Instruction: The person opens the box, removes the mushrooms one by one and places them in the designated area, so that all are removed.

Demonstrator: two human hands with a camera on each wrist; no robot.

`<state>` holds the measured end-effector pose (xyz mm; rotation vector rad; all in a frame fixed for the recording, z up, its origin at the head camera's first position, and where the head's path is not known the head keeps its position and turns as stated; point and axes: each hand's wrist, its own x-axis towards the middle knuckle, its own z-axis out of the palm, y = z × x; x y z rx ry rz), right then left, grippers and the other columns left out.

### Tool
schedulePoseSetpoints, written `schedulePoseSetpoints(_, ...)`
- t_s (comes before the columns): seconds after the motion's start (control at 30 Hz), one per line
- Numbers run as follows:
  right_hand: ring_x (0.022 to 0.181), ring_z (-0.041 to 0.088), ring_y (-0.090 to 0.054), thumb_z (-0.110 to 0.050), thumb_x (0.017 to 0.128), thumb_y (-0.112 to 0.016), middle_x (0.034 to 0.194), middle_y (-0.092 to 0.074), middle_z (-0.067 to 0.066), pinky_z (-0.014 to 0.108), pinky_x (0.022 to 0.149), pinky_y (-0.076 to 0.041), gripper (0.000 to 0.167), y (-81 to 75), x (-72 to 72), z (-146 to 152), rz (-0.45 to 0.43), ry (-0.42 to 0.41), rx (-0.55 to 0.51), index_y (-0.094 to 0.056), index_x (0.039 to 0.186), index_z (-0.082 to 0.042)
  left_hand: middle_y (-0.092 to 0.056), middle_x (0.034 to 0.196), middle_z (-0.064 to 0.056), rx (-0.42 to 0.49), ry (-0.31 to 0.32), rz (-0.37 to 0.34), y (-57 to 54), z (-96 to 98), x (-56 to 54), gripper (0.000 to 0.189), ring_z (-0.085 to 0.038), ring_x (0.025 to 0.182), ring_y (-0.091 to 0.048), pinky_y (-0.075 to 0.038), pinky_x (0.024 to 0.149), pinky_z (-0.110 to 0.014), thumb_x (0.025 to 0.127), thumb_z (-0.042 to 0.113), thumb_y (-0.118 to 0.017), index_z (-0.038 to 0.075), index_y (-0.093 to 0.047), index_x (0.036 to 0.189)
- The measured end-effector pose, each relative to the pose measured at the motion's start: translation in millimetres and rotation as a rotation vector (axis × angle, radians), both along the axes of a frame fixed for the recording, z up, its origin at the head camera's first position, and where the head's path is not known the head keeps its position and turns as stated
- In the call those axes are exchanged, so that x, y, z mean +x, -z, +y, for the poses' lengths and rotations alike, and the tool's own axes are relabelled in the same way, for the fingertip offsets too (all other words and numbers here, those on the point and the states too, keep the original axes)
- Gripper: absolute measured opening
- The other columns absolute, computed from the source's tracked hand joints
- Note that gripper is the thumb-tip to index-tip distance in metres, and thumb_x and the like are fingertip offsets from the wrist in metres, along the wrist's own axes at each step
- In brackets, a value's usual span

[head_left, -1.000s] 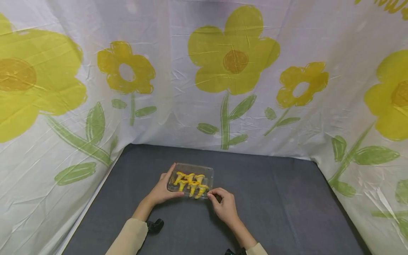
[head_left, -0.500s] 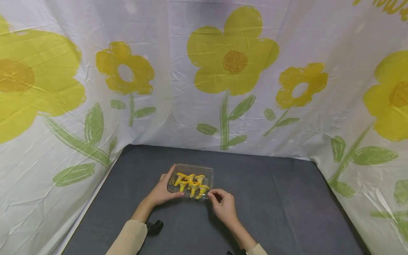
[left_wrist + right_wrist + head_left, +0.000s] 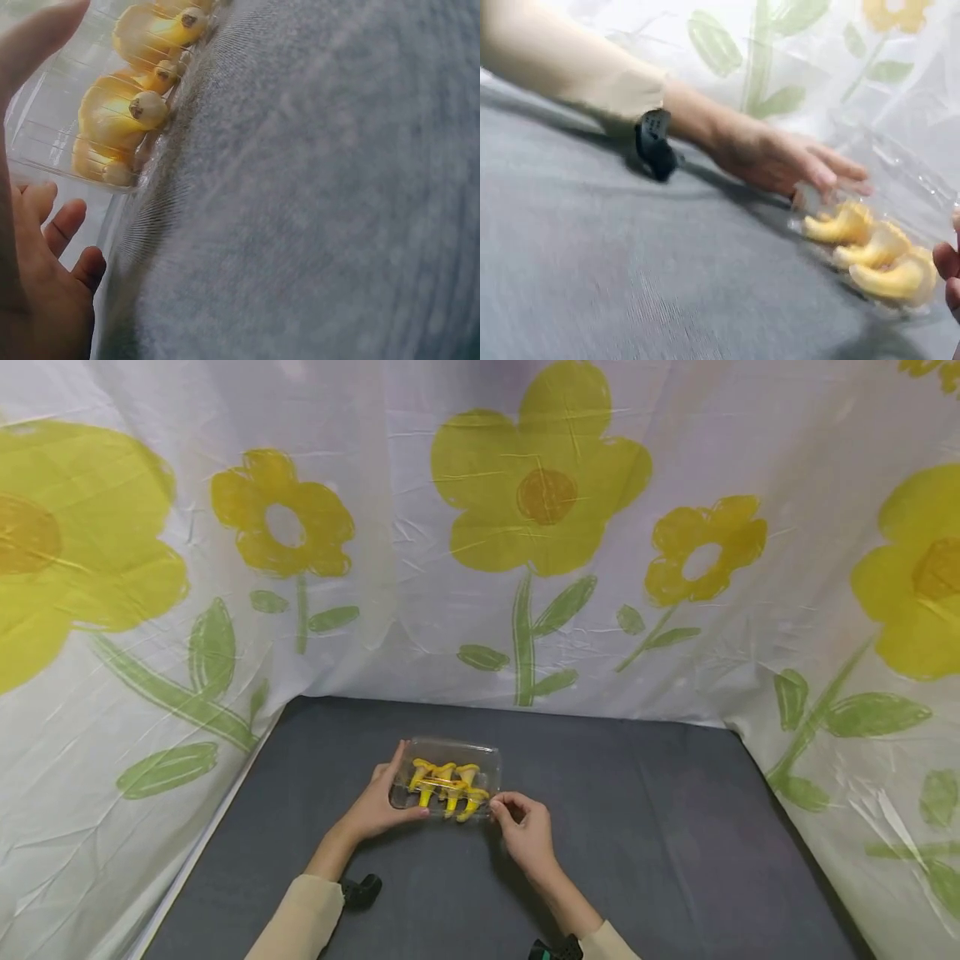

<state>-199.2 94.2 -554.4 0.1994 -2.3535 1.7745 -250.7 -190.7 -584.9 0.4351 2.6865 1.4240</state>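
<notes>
Since the earlier frame, only the head view shifts slightly; the clear container (image 3: 454, 750) and both hands keep nearly the same position over the dark surface (image 3: 637, 835). The container, loaded with yellow mushrooms (image 3: 448, 786) in two rows, sits between the hands. The left hand (image 3: 377, 807) grips its left end, thumb and fingers spread; the right hand (image 3: 527, 837) pinches its near right corner.
</notes>
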Motion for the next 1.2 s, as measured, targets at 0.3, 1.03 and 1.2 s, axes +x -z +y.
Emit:
schedulePoseSetpoints(0.3,0.071,0.004,-0.062,-0.009,0.099,-0.076,0.081,-0.072,-0.002,0.023,0.065,-0.052,0.005,12.5,-4.0,8.0,0.155,-0.052,0.153,-0.078,0.095,-0.007,-0.028,0.162,-0.027,-0.018,-0.019,-0.019,1.2,-2.1,-0.4,0.126,-0.046,0.147,-0.037,-0.038,0.109,-0.077,0.085,0.045,-0.09,0.023,-0.003,0.173)
schedulePoseSetpoints(1.03,0.075,0.002,-0.057,0.002,0.092,-0.079,0.088,-0.071,-0.004,0.025,0.062,-0.052,0.01,10.7,-13.3,19.6,0.391,-0.152,0.212,-0.079,0.099,-0.007,-0.025,0.171,-0.029,-0.082,-0.054,-0.01,1.9,2.0,6.4,0.119,-0.055,0.152,-0.034,-0.031,0.115,-0.076,0.089,0.051,-0.083,0.016,-0.006,0.173)
schedulePoseSetpoints(1.2,0.075,0.005,-0.058,-0.008,0.098,-0.077,0.089,-0.072,-0.003,0.031,0.062,-0.054,0.002,7.6,-18.4,21.9,0.387,-0.16,0.212,-0.079,0.099,-0.007,-0.053,0.15,-0.027,-0.121,-0.057,0.008,1.0,2.5,5.4,0.118,-0.048,0.139,-0.051,-0.039,0.113,-0.071,0.089,0.052,-0.082,0.014,-0.009,0.173)
